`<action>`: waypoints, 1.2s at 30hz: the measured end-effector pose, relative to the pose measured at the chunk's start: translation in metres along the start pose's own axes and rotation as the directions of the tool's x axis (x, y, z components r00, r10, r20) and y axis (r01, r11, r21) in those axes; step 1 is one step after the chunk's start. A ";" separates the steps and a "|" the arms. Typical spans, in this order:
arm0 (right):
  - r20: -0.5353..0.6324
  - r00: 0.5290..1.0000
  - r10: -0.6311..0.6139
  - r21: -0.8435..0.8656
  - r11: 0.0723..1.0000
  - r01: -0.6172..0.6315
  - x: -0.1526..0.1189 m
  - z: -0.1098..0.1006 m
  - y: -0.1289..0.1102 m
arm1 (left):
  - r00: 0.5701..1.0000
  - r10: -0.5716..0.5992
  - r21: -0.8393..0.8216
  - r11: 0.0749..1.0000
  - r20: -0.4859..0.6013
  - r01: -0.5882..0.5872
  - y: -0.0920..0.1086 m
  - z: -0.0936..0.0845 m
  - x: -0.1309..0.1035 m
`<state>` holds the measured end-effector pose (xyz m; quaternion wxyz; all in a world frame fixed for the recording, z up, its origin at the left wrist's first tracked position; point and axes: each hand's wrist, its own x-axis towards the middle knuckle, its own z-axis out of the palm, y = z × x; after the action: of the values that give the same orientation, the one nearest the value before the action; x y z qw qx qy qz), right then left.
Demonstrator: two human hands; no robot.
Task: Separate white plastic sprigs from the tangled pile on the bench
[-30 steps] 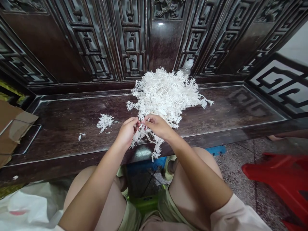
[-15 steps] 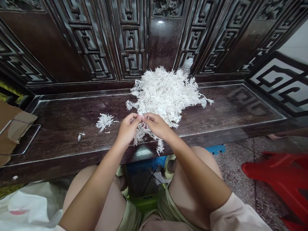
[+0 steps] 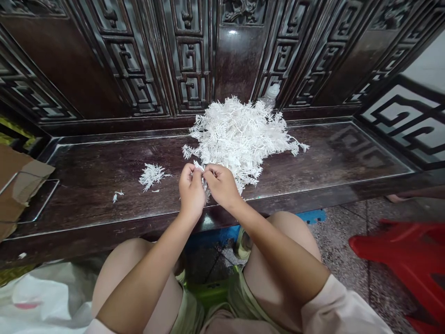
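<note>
With the hands at the centre of the dial and twelve straight ahead, a person in a pale pink top and light green shorts sits before a dark wooden bench [image 3: 306, 169], working a white feathery sprig [image 3: 199, 165] at its near edge. The left hand [image 3: 192, 191] is curled, thumb pressed close to the bent forefinger, the sprig pinched in its fingers; the right hand [image 3: 221, 186] meets it at three o'clock, fingers folded narrow around the same sprig, though its exact hold is partly hidden. Tufts poke out above the left thumb and down between the two hands. Just beyond, toward one o'clock, a heaped white pile [image 3: 239, 134] of similar sprigs spreads over the bench, with a clear bottle [image 3: 272, 93] with a white cap partly hidden behind it. At nine o'clock lies a small white cluster [image 3: 152, 176], well apart from the pile, with a few white scraps [image 3: 116, 197] a little lower on the dial. Torn cardboard [image 3: 21, 174] and a bent metal wire frame [image 3: 44, 203] sit at the bench's far nine o'clock end. A carved wooden back [image 3: 239, 62] rises at twelve; a lattice armrest [image 3: 399, 104] stands between two and three. On the speckled floor [image 3: 344, 232], red plastic furniture [image 3: 396, 250], cut off by the picture's edge, shows between three and four; a white bag [image 3: 41, 297] slumps at eight.
</note>
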<state>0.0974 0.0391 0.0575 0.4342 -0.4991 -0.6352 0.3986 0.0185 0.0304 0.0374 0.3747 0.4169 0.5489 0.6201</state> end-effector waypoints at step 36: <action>0.211 0.916 0.340 0.496 0.770 -0.401 0.005 -0.001 0.006 | 0.891 -0.330 -0.176 0.901 0.313 0.396 0.008 -0.014 0.015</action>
<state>0.1000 0.0451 0.0526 0.4321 -0.4527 -0.4121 0.6622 -0.0006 0.0384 0.0461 0.6039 0.3408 0.4828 0.5349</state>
